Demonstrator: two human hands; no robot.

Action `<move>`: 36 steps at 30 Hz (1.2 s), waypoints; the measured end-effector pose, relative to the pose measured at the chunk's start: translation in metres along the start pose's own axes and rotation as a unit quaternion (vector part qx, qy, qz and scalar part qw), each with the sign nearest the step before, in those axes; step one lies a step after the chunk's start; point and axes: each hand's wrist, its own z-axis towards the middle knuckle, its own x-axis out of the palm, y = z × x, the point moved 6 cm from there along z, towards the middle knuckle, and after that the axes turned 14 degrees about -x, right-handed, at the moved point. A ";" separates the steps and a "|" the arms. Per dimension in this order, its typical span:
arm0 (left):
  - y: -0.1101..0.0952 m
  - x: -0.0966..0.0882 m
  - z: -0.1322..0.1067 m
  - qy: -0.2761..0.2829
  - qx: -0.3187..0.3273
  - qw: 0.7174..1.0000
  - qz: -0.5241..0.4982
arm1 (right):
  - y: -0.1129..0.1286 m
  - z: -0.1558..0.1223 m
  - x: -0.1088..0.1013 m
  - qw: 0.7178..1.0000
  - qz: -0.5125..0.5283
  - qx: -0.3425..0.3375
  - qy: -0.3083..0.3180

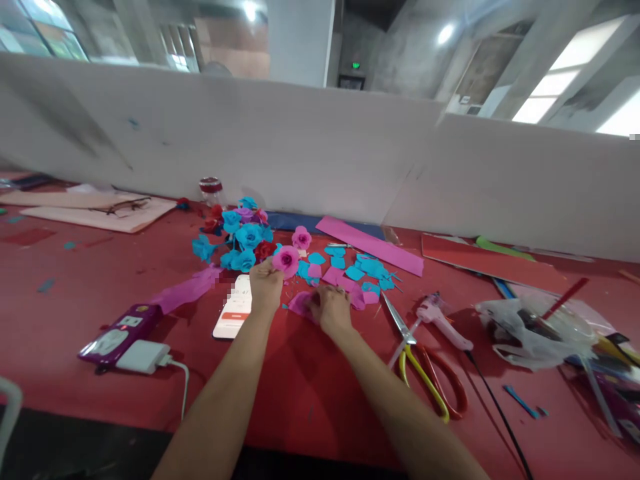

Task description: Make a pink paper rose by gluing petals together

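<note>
My left hand [266, 288] is closed around a pink paper flower [285, 261], its bloom facing up beside the fingers. Low over the red table, my right hand [331, 308] has its fingertips pressed together at a pink paper petal [300, 303]; whether it grips the petal or only touches it is hard to make out. Cut blue petals [370, 267] and pink paper pieces [350, 287] lie scattered just beyond the right hand. A second pink flower [301, 237] stands behind the held one. Blue, red and purple paper flowers [249, 235] are bunched left of my hands.
Right of my hands lie scissors [400, 321] and a pink glue gun [443, 321] with a black cord. A phone [233, 310] sits by my left wrist, near a purple power strip [120, 337] with a white charger. A plastic bag [530, 333] holds a cup at right.
</note>
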 end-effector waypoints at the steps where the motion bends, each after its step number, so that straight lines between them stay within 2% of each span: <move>1: 0.001 -0.001 0.001 -0.002 0.003 1.000 -0.003 | 0.001 0.000 0.000 1.000 0.001 -0.006 -0.002; 5: 0.008 -0.001 0.006 0.015 -0.007 1.000 -0.013 | -0.011 -0.003 -0.015 1.000 -0.002 -0.019 -0.016; 10: 0.013 0.005 0.006 0.041 -0.039 0.998 -0.031 | -0.040 -0.013 -0.042 0.999 -0.015 0.023 -0.029; 12: 0.014 0.008 0.005 0.049 -0.050 0.997 -0.031 | -0.037 -0.017 -0.040 1.000 0.000 0.013 -0.016; 17: 0.019 0.007 0.007 0.033 -0.057 0.998 -0.015 | -0.011 -0.022 -0.020 0.994 0.047 -0.093 0.042; 19: 0.019 0.006 0.008 0.033 -0.052 0.998 -0.014 | -0.013 -0.022 -0.022 0.993 0.068 -0.095 0.022; 24: 0.022 0.004 0.010 0.022 -0.045 0.999 -0.004 | -0.054 -0.020 -0.044 0.990 0.126 0.003 -0.064; 26: 0.024 0.006 0.010 0.031 -0.046 0.998 -0.008 | -0.068 -0.021 -0.054 0.989 0.098 0.036 -0.105; 28: 0.025 0.008 0.009 0.033 -0.049 0.998 0.001 | -0.074 -0.023 -0.061 0.988 0.028 0.059 -0.140; 30: 0.025 0.008 0.008 0.023 -0.044 0.999 0.017 | -0.070 -0.023 -0.059 0.989 -0.012 0.065 -0.135; 33: 0.021 0.010 0.006 0.026 -0.029 0.999 0.015 | -0.050 -0.016 -0.038 0.996 0.030 0.046 -0.076; 36: 0.020 0.013 0.006 0.033 -0.032 0.999 -0.001 | -0.024 -0.004 -0.018 0.997 0.049 0.031 -0.045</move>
